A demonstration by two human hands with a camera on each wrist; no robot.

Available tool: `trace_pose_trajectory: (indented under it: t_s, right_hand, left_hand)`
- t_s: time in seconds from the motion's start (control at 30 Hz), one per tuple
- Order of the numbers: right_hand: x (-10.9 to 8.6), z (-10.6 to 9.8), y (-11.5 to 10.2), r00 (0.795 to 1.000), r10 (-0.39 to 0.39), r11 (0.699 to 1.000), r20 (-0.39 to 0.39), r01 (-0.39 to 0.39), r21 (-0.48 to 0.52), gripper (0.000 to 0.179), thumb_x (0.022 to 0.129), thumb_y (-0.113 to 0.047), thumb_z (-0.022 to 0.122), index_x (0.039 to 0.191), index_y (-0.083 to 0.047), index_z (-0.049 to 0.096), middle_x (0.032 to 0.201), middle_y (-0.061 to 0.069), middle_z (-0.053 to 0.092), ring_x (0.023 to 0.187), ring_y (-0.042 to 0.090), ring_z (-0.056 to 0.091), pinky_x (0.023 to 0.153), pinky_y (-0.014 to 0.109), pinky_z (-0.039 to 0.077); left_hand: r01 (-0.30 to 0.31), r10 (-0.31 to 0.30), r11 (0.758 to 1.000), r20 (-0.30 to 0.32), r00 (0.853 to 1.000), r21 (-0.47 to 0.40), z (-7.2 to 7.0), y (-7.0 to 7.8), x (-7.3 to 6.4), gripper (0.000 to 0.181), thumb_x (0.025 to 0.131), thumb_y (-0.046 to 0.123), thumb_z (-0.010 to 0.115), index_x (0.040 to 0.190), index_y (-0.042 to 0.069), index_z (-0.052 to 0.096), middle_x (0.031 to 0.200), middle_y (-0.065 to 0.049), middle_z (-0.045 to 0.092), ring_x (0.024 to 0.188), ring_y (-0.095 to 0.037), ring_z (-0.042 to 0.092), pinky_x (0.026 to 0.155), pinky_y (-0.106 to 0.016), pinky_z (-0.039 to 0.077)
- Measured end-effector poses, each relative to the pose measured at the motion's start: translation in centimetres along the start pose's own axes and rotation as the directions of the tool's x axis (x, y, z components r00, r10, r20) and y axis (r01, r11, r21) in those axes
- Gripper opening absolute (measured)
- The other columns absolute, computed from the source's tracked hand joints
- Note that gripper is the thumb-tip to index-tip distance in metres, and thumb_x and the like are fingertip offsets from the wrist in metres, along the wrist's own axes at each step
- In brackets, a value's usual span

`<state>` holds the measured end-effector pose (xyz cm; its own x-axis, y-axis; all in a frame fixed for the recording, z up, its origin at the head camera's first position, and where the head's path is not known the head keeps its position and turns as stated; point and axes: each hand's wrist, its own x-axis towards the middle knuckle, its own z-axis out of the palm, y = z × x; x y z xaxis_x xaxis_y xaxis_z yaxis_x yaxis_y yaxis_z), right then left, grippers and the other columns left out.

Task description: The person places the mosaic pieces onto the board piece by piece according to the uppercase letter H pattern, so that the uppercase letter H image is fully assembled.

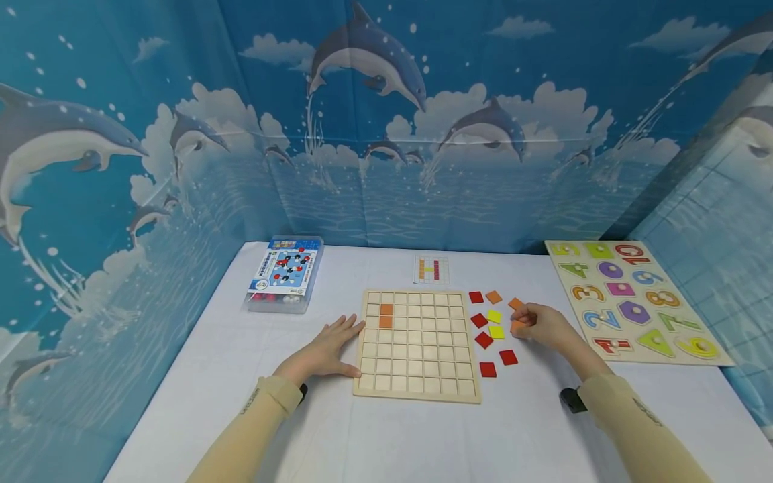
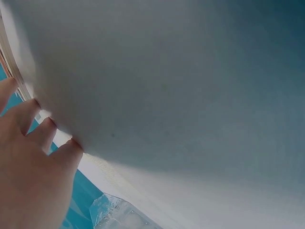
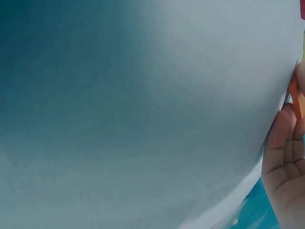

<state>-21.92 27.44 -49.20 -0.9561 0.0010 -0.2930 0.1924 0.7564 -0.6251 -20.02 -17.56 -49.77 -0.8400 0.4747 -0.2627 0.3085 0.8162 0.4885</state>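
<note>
Loose tiles (image 1: 483, 340) are lying between our board (image 1: 417, 349)'s right edge and the puzzle (image 1: 629, 272). The white table (image 1: 410, 443) is meeting a dolphin curtain (image 1: 362, 201). We are touching the board's left edge with our left hand (image 1: 323, 350), fingers spread, and pinching an orange tile (image 1: 517, 327) beyond the loose tiles with our right (image 1: 546, 327).

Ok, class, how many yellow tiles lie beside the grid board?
2: the farther yellow tile and the nearer yellow tile, close together right of the board, left of the right hand, which might hide more.
</note>
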Motion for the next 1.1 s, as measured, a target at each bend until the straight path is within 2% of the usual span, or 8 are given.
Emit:
trace_pose_trajectory:
  t_s: [0.27,0.5,0.6,0.8,0.9,1.1]
  right_hand:
    - [-0.4,-0.1,0.1,1.000,-0.018,1.000,0.012,0.018,-0.019,0.028,0.086,-0.013,0.074,0.109,-0.001,0.062,0.092,0.011,0.059,0.089,0.025,0.052,0.073,0.026,0.048]
    - [-0.6,-0.6,0.4,1.000,0.015,0.996,0.024,-0.017,0.090,0.037,0.090,-0.021,0.073,0.115,0.001,0.057,0.096,0.011,0.062,0.086,0.022,0.056,0.071,0.023,0.052]
    - [-0.7,-0.6,-0.1,1.000,0.006,0.991,0.011,-0.008,0.136,0.041,0.090,-0.026,0.072,0.117,0.000,0.055,0.097,0.009,0.061,0.085,0.021,0.057,0.071,0.022,0.053]
    - [-0.9,0.9,-3.8,0.998,-0.038,0.963,-0.051,0.050,0.265,0.043,0.091,-0.030,0.071,0.120,-0.001,0.057,0.101,0.008,0.067,0.086,0.018,0.062,0.077,0.023,0.057]
    - [-0.8,2.3,-6.2,0.997,-0.066,0.939,-0.040,0.075,0.335,0.041,0.091,-0.029,0.071,0.119,-0.002,0.058,0.103,0.008,0.071,0.090,0.023,0.066,0.080,0.028,0.059]
    - [-0.6,5.8,-11.1,0.993,-0.121,0.905,0.011,0.106,0.412,0.034,0.090,-0.028,0.072,0.114,-0.005,0.064,0.102,0.005,0.073,0.093,0.030,0.066,0.081,0.035,0.058]
  left_hand:
    - [-0.012,0.012,1.000,0.004,1.000,-0.004,-0.1,0.0,-0.1,0.099,0.076,0.036,0.084,0.156,0.013,0.030,0.165,-0.013,0.018,0.153,-0.035,0.010,0.124,-0.055,0.010]
    - [-0.012,0.012,1.000,0.002,1.000,-0.010,0.0,0.0,0.0,0.099,0.076,0.035,0.085,0.155,0.011,0.031,0.164,-0.014,0.019,0.153,-0.036,0.011,0.124,-0.056,0.011]
    - [-0.015,0.015,1.000,0.002,1.000,-0.009,0.0,-0.1,0.0,0.099,0.076,0.035,0.085,0.155,0.011,0.031,0.164,-0.014,0.020,0.153,-0.036,0.011,0.124,-0.056,0.011]
    - [-0.018,0.018,1.000,0.009,1.000,-0.009,0.0,-0.1,-0.1,0.099,0.076,0.035,0.084,0.155,0.011,0.030,0.164,-0.014,0.019,0.153,-0.037,0.010,0.124,-0.056,0.010]
    - [-0.011,0.011,1.000,0.014,1.000,-0.017,0.0,0.0,-0.1,0.099,0.076,0.035,0.084,0.156,0.011,0.030,0.164,-0.014,0.019,0.153,-0.036,0.010,0.124,-0.056,0.010]
    - [-0.011,0.011,1.000,0.002,1.000,-0.016,-0.2,0.1,-0.1,0.099,0.076,0.035,0.084,0.155,0.011,0.030,0.165,-0.014,0.018,0.153,-0.036,0.010,0.124,-0.056,0.010]
